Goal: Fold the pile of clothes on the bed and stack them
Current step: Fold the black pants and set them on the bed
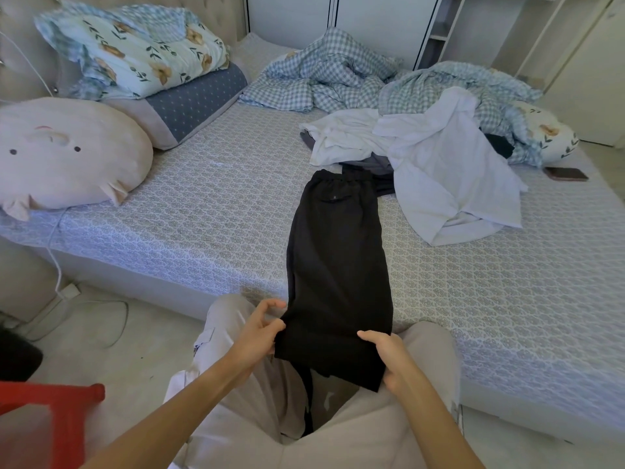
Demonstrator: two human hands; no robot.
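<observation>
Black trousers [338,258], folded lengthwise, lie stretched along the bed [203,225] with the waistband at the far end and the leg end hanging over the near edge. My left hand [260,330] pinches the left corner of the leg end. My right hand [389,357] grips the right corner. Behind the waistband lies the pile: white shirts [439,164] spread over a grey garment [375,164], with something black [500,145] at its right.
A pig-shaped cushion [67,157], a blue pillow [189,103] and a folded floral quilt [135,52] sit at the left. A crumpled checked duvet [338,76] lies at the back. A phone [566,173] rests at the right, a red stool [50,407] stands by my left arm.
</observation>
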